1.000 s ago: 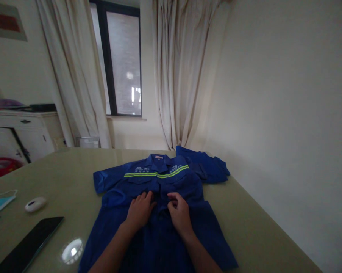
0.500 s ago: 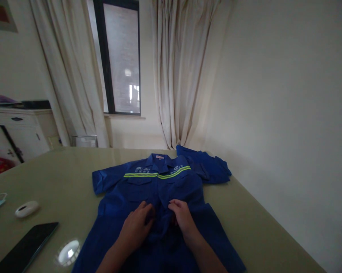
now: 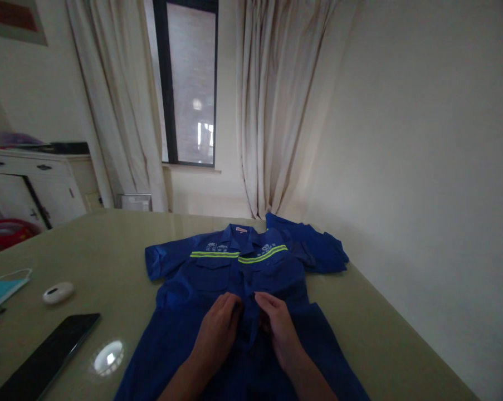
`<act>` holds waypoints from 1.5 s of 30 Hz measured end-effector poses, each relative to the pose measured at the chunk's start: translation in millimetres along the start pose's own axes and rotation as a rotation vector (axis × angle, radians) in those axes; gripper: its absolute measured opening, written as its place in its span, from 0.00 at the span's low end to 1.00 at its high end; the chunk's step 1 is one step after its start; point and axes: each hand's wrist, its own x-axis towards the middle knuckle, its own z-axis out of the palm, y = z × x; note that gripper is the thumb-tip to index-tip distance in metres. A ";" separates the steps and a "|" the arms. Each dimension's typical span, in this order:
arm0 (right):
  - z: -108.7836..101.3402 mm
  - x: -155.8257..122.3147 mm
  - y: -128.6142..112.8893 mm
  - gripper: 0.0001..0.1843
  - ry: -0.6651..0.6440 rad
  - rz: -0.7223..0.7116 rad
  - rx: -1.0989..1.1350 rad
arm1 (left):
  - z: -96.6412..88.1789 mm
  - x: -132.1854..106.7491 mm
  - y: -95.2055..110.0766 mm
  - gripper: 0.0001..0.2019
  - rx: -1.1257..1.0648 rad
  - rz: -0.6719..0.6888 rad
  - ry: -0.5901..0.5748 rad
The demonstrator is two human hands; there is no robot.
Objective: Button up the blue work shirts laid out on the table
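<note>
Since a second ago both hands have slid nearer along the front of the blue work shirt (image 3: 234, 278), and the view has swung a little so that the window sits further right. The shirt lies flat, front up, on the pale green table (image 3: 109, 245), collar at its 12 o'clock end and hem toward the person; a yellow-green reflective stripe (image 3: 238, 256) crosses the chest.

The left hand (image 3: 216, 334) and right hand (image 3: 279, 327) lie on the shirt's middle, on either side of the front placket, at about 6 o'clock from the stripe. The fingers of each hand are curled in and pinch the cloth along the front opening; the hands stand just apart, with the fabric bunched between them. What the fingertips hold under the fold cannot be made out.

A second blue garment (image 3: 313, 245) lies at 1 o'clock from the shirt, touching its right sleeve, against the plain wall. At 9 o'clock, well apart from the shirt, a dark phone (image 3: 46, 359) lies near the table edge, with a small white oval device (image 3: 58, 292) and a light blue face mask (image 3: 3, 287) beyond it. Cream curtains (image 3: 276, 111) frame a dark-framed window (image 3: 190, 83) at 12 o'clock; a white cabinet (image 3: 34, 178) stands at 10 o'clock.
</note>
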 end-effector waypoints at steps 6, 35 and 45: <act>6.3 -4.3 10.6 0.19 -0.046 -0.241 -0.479 | 9.3 -2.3 -11.1 0.12 -0.038 -0.006 -0.056; 2.9 -8.5 15.8 0.40 -0.180 -0.009 -0.074 | -2.3 6.8 -8.7 0.19 0.114 0.060 -0.058; 0.4 -5.3 8.9 0.13 0.036 -0.206 -0.351 | -2.0 6.5 -22.9 0.17 -0.215 -0.152 0.142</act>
